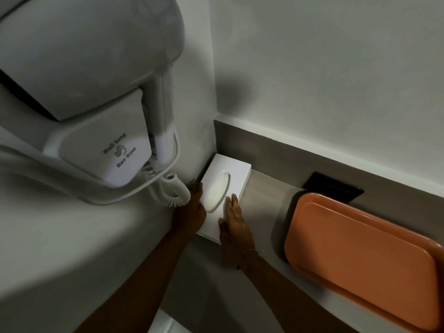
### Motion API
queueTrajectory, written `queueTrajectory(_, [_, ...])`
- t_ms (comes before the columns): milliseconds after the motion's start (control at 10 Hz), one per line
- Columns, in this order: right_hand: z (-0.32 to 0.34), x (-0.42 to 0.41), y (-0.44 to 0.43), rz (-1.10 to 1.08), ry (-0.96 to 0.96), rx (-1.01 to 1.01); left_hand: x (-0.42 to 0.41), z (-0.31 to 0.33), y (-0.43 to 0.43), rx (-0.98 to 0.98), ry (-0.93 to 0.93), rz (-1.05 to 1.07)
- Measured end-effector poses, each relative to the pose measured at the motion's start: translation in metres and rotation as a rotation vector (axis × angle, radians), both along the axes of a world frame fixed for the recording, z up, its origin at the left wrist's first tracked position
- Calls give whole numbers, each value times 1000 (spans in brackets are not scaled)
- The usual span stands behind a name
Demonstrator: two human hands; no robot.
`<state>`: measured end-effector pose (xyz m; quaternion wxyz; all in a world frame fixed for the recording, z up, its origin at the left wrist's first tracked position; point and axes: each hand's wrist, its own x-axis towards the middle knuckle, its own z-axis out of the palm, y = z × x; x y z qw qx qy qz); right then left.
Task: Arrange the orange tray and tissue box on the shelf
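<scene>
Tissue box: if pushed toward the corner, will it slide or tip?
Likely slides: the tissue box lies flat and low on the smooth shelf. Probably stiff, given crisp edges. With left hand and right hand flanking it, it should track straight.

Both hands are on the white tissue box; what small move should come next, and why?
Probably ease the white rectangular tissue box back into the grey shelf corner, then release: left hand and right hand press its sides, and a dark gap shows by the wall.

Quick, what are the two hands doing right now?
Left hand: open, fingers flat against the left side of the tissue box.
Right hand: open, straight fingers pressing its right side.
</scene>
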<state>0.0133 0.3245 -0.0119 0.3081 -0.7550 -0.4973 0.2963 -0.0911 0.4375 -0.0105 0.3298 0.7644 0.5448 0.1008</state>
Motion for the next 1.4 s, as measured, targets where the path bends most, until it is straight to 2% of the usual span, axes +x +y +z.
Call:
queueTrajectory(100, [-9,7,-29,173,-200,36,-24,0,-64,236,-81,104])
queueTrajectory(200, [-21,8,-60,364,-363,100,-52,-20,-110,251,6,130])
queueTrajectory(300, [-29,7,-73,479,-464,63,-73,-47,-136,196,159,110])
queueTrajectory(400, [-36,8,-77,532,-485,26,-85,-64,-141,177,308,32])
queueTrajectory(500, [-42,9,-77,568,-541,54,-88,-72,-140,200,345,16])
queueTrajectory(600, [-46,6,-74,594,-569,79,-90,-76,-140,217,357,14])
queueTrajectory(800, [-55,-4,-59,557,-484,86,-90,-77,-139,225,338,15])
queueTrajectory(1300, [-41,1,-37,542,-540,82,-89,-77,-138,266,361,-4])
queueTrajectory(1400, [-21,3,-54,473,-420,137,-87,-71,-140,241,342,-85])
